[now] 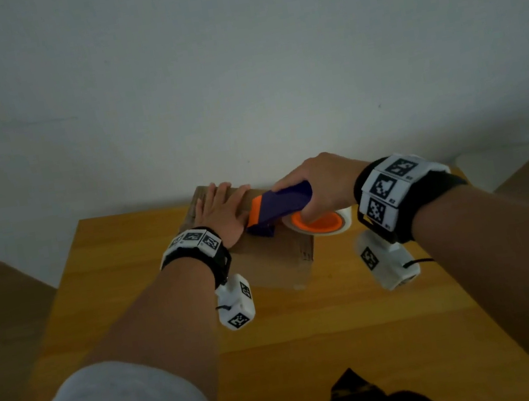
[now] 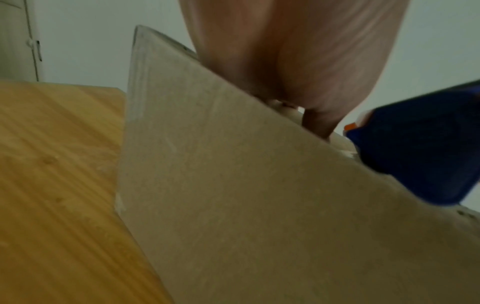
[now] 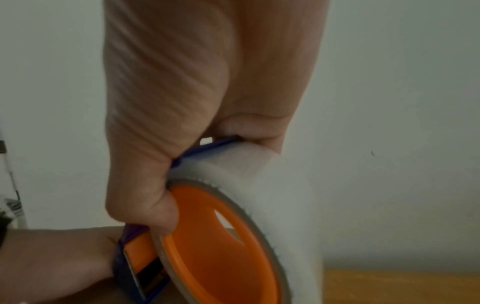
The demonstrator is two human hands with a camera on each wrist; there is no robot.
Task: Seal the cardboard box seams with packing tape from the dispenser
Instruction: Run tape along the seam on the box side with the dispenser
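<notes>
Wooden table point(image 1: 157, 321) nearest; cardboard box point(image 1: 276, 264) sits toward 12 o'clock edge. Left hand point(image 1: 223, 213) flat on box top at 10 o'clock, fingers straight, pressing. Right hand point(image 1: 319, 184) at 2 o'clock, fingers wrapped round blue-orange tape dispenser point(image 1: 278, 207), nose on box top. Box likely light, stiff, apt to slide: hold down by lid. Dispenser rigid; grip over frame above roll. Seam, tape strip, cutter contact hidden under hands; blur hides detail.
</notes>
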